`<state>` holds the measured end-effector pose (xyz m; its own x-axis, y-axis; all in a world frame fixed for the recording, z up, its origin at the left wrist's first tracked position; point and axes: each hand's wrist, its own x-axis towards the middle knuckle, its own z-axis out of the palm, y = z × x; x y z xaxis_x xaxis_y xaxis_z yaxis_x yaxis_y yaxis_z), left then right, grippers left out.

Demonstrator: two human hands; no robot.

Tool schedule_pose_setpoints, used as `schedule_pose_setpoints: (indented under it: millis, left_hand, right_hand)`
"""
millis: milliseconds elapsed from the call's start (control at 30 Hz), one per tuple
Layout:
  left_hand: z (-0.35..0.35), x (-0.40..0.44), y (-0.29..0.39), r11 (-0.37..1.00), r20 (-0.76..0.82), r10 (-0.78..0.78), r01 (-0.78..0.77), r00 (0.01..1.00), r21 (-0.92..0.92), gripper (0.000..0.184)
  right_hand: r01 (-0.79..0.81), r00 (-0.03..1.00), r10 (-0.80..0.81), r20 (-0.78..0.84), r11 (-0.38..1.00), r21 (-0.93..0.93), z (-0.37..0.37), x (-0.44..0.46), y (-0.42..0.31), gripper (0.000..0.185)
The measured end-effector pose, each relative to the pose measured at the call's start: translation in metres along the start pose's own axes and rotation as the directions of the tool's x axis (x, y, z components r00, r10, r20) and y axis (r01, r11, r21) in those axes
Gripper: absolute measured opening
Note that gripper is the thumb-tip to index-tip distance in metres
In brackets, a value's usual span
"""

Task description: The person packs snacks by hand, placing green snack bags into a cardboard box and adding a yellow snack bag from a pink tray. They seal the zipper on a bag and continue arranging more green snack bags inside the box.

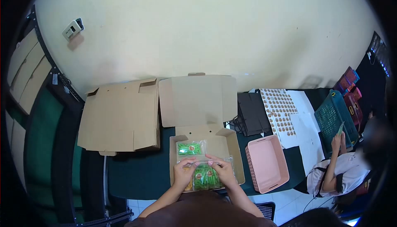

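My left hand (185, 172) and my right hand (223, 171) are both closed, fingertips pinching the top edge of a clear plastic packet (206, 178) of green stick-like pieces. A round sticker shows on its front. The packet is over the near part of an open cardboard box (216, 134). Beyond my hands, another clear packet of green sticks (189, 148) lies in the box's far left part, also with a round sticker. Something yellow-orange (189, 185) shows partly beneath my left hand; the rest of it is hidden.
Flattened cardboard boxes (120, 117) are stacked at left. To the right are a pink basket (269, 160), a black folded item (252, 113) and sheets of round stickers (278, 109). Farther right, a green basket (336, 115) stands near a seated person (343, 169) holding a small green item.
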<state>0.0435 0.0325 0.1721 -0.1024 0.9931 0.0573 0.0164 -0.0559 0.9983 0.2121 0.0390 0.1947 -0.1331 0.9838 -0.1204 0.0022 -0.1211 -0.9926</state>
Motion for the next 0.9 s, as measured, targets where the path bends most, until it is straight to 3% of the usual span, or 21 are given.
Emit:
schedule_pose_setpoints:
  millis: [233,367,467,533,567,633,767,833,900]
  left_hand:
    - [-0.002,0.0,-0.004,0.955,0.004,-0.161,0.156,0.987,-0.251,0.018]
    - [-0.005,0.003,-0.01,0.939,0.041,-0.095,0.103,0.995,-0.327,0.023]
    - [-0.005,0.003,-0.006,0.921,0.07,-0.148,0.163,0.986,-0.355,0.025]
    - [-0.003,0.003,-0.012,0.944,0.03,-0.092,0.096,0.995,-0.315,0.025]
    - [-0.003,0.004,-0.015,0.91,0.05,-0.164,0.17,0.985,-0.379,0.025]
    - [0.0,0.004,-0.019,0.903,0.065,-0.161,0.173,0.985,-0.394,0.025]
    - [0.002,0.001,-0.015,0.907,0.182,-0.111,0.174,0.977,-0.383,0.021]
    - [0.008,-0.004,-0.003,0.925,0.282,0.062,0.051,0.957,-0.375,0.016]
    - [0.018,-0.013,0.018,0.939,0.281,0.039,0.061,0.959,-0.339,0.015]
  right_hand:
    - [-0.102,0.976,0.104,0.193,0.995,-0.015,-0.01,-0.003,0.015,0.032]
    - [-0.152,0.962,0.143,0.234,0.988,0.019,-0.008,-0.008,0.011,0.033]
    - [-0.13,0.957,0.155,0.247,0.985,-0.113,-0.009,-0.009,0.017,0.031]
    - [-0.06,0.971,0.087,0.224,0.991,-0.123,-0.005,-0.011,0.016,0.03]
    - [-0.065,0.97,0.093,0.223,0.989,-0.13,-0.003,-0.013,0.016,0.03]
    - [0.062,0.985,-0.038,0.17,0.988,-0.142,-0.001,-0.016,0.014,0.031]
    - [-0.022,0.997,0.029,0.074,0.995,-0.101,-0.004,-0.019,0.001,0.026]
    - [0.045,0.991,-0.037,-0.13,0.998,0.054,-0.004,-0.02,0.0,0.018]
    - [0.068,0.985,-0.044,-0.164,0.988,0.141,-0.001,-0.023,-0.008,0.015]
